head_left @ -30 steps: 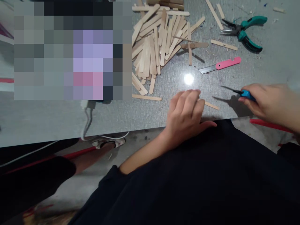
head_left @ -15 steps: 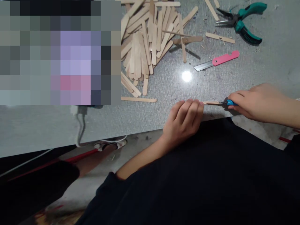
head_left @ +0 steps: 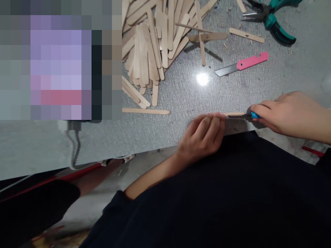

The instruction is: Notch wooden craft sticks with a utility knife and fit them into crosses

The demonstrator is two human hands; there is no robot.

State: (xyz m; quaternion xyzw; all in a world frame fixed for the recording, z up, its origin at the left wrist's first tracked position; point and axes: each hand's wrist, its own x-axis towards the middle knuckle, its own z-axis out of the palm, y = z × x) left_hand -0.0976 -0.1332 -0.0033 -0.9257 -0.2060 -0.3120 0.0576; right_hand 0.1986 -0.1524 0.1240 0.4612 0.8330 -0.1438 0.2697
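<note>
My left hand (head_left: 203,134) is closed on a wooden craft stick (head_left: 234,113) near the table's front edge, with most of the stick hidden under the fingers. The short bare end points right. My right hand (head_left: 287,112) wraps round the blue handle of a craft knife (head_left: 254,115). Its thin dark blade reaches left along the near side of the stick, towards my left fingertips. Whether the blade bites into the wood is too small to tell.
A heap of craft sticks (head_left: 147,51) covers the back left. Behind my hands lie a pink-handled knife (head_left: 253,62), a stick with a small slot (head_left: 247,35) and green-handled pliers (head_left: 274,22). A grey cable (head_left: 74,148) hangs over the front edge. The upper left is pixelated.
The camera view has shifted slightly. More of the knife's blade shows beside the stick now, and my left fingers have tipped a little. Both grips stay the same.
</note>
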